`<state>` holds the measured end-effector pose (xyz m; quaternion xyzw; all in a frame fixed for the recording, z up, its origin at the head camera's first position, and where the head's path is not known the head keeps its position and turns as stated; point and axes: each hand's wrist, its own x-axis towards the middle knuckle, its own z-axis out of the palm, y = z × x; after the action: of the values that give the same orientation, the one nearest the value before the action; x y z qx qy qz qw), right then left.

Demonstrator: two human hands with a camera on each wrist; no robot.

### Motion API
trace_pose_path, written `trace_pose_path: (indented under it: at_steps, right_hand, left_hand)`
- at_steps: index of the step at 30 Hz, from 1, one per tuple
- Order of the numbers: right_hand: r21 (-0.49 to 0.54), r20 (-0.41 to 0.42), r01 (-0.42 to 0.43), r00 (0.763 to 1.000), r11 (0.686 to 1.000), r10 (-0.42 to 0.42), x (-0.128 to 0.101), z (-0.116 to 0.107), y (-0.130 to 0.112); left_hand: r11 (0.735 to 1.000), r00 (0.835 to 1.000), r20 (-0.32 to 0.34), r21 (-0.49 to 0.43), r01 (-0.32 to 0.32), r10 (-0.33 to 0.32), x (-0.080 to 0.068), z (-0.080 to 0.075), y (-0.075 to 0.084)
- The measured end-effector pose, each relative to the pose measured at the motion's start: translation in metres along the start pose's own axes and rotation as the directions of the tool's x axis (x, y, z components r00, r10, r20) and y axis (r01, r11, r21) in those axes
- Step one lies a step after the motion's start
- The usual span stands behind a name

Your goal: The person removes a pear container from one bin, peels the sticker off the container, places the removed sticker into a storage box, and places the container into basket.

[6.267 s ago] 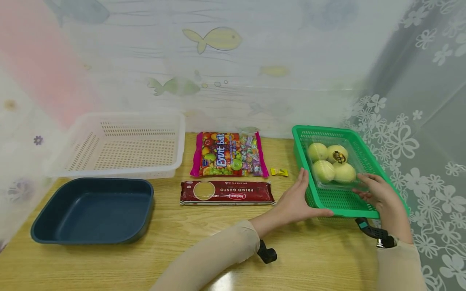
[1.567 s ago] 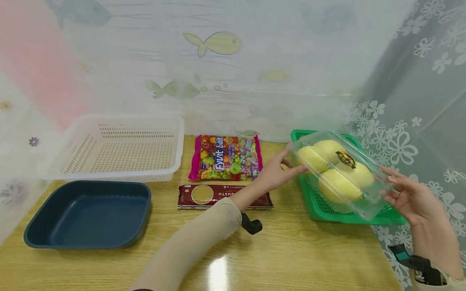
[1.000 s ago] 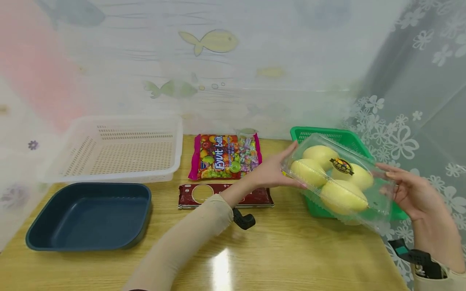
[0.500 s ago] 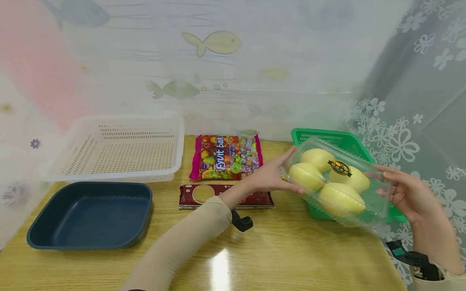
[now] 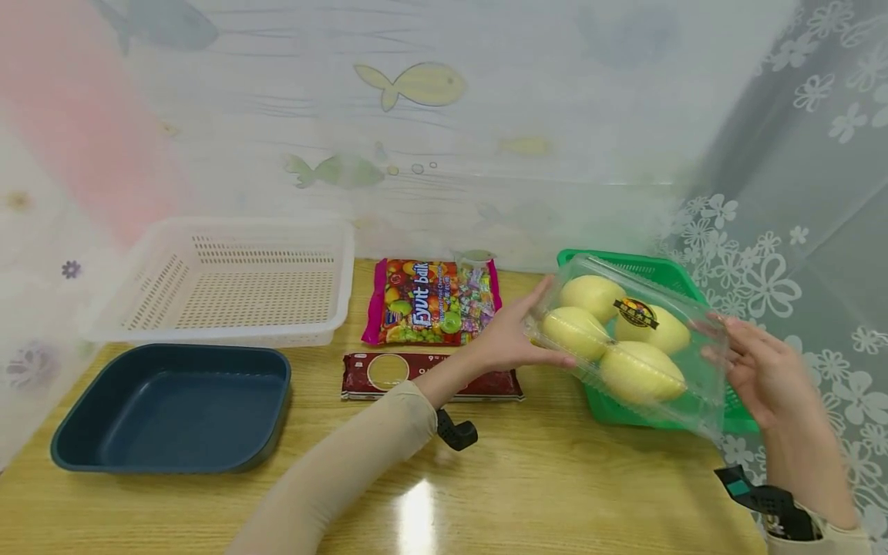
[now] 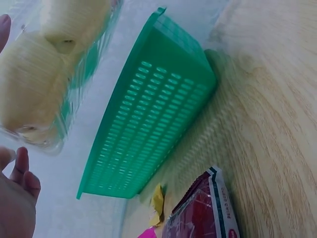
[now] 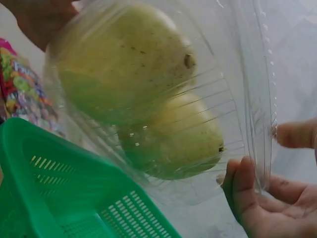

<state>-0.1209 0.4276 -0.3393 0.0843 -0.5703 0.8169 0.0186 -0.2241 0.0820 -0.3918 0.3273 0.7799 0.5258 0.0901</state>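
Note:
A clear plastic fruit box (image 5: 704,378) is held tilted above the green basket (image 5: 610,410). Inside it lie several round yellow-green fruits (image 5: 641,371), and a black and gold sticker (image 5: 636,314) marks the lid. My left hand (image 5: 509,339) grips the box's left end, thumb toward the front and fingers at the back corner. At the opposite end my right hand (image 5: 766,370) pinches the plastic edge; in the right wrist view its thumb and fingers (image 7: 245,186) sit on either side of the rim. Air shows between the box and the basket in the left wrist view.
Left of the basket lie a fruit candy bag (image 5: 433,302) and a dark red spaghetti pack (image 5: 368,375), partly behind my left arm. A small yellow wrapped candy (image 6: 157,204) is beside the basket. Further left stand a white basket (image 5: 340,301) and a dark blue tub (image 5: 173,405).
The fruit box, earlier lying in the green basket, has been lifted out and tilted. My left hand went from the basket's rim to the box. Lately the box has shifted slightly left.

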Motion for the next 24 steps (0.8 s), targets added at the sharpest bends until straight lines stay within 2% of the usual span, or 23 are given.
trace_pose_path:
  at_steps: [3,7,10,13,15,17,21,24]
  right_hand:
    - [0.052,0.021,0.093,0.995,0.994,-0.094,0.0,0.006,0.004]
    - [0.116,0.084,0.231,0.967,0.966,-0.241,-0.002,0.014,0.011]
    - [0.134,0.102,0.273,0.953,0.953,-0.287,-0.005,0.017,0.014]
    - [0.137,0.057,0.22,0.972,0.966,-0.23,-0.008,0.016,0.014]
    - [0.103,-0.015,0.158,0.987,0.982,-0.157,-0.011,0.015,0.013]
    - [0.052,-0.083,0.089,0.993,0.995,-0.085,-0.015,0.014,0.012]
    - [-0.036,-0.214,-0.023,0.977,0.999,0.015,-0.019,0.02,0.013]
    - [-0.085,-0.289,-0.035,0.957,0.996,0.009,-0.02,0.03,0.018]
  left_hand:
    - [1.0,1.0,-0.024,-0.007,0.015,-0.016,-0.002,-0.001,0.0]
    - [0.998,0.998,-0.045,-0.045,0.039,-0.041,-0.004,-0.003,0.0]
    - [0.996,0.997,-0.06,-0.078,0.049,-0.054,-0.005,-0.003,0.0]
    - [0.994,0.996,-0.075,-0.106,0.034,-0.042,-0.007,-0.003,0.001]
    - [0.993,0.996,-0.09,-0.12,0.013,-0.024,-0.009,-0.002,0.002]
    - [0.993,0.994,-0.109,-0.117,-0.012,-0.001,-0.01,-0.001,0.003]
    - [0.996,0.989,-0.148,-0.087,-0.016,0.003,-0.012,0.002,0.007]
    - [0.997,0.985,-0.168,-0.071,0.017,-0.029,-0.015,0.002,0.01]
